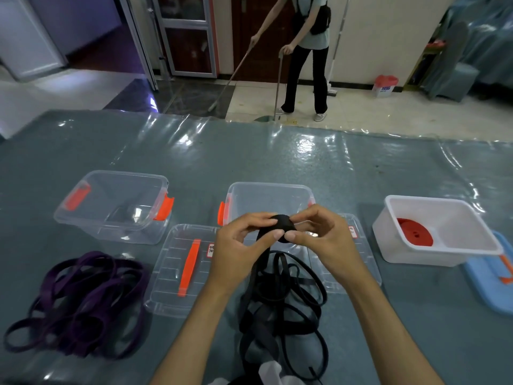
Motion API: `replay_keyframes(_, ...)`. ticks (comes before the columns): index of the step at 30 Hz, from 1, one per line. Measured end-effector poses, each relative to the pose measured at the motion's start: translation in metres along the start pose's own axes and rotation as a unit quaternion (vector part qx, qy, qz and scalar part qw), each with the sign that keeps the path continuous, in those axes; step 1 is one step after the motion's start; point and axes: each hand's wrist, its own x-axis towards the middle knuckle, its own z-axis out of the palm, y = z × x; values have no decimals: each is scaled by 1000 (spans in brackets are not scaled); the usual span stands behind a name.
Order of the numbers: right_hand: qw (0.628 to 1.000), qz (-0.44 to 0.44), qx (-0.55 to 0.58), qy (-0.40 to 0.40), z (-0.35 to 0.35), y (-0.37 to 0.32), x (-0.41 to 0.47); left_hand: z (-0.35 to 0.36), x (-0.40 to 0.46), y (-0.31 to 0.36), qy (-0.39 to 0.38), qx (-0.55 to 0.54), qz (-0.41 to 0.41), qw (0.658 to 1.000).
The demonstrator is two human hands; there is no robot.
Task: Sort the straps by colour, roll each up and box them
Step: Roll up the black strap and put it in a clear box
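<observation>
Above the middle of the table, your two hands meet around a small black roll [281,226] of strap. Your left hand [240,245] has its fingers curled round the near left side of the roll, the thumb pressed on the strap where it leaves the coil; your right hand [319,234] pinches the roll's right side between thumb and fingertips. From the roll the black strap [280,301] hangs down into a loose tangle lying on the table between your forearms. To your left lies a heap of purple straps [77,304], well apart from the black ones. Beyond it stands a clear box with orange latches [113,207], and a second clear box [269,195] stands just behind your hands. A clear lid with an orange handle [186,268] lies flat between the purple heap and the black tangle; another clear lid [355,245] lies under your right wrist. At the right a white box [433,232] holds a rolled red strap [415,232], with a blue lid [491,282] beside it. The table [263,154] is grey-green under a glossy clear plastic sheet. Beyond its far edge, on a pale tiled floor, a person [305,51] stands holding a broom and a long-handled dustpan, near a dark door.
</observation>
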Motion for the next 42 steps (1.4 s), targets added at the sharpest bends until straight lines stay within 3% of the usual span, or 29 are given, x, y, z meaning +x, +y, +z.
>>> replay_keyframes(6,994,-7,108,33,12,1,-7,-2,6,8,-8,33,9,999)
replay_keyframes(13,999,0,46,8,-3,-19,1,4,5,19,2,-20,-51,998)
replay_keyframes(22,985,-12,158,74,30,-22,-3,-5,16,31,-8,22,-9,1000)
replay_keyframes(30,999,-23,34,24,14,-49,12,-4,16,33,29,-19,4,999)
replay_keyframes(42,995,1,98,15,11,-37,23,-2,26,33,41,-52,-22,998)
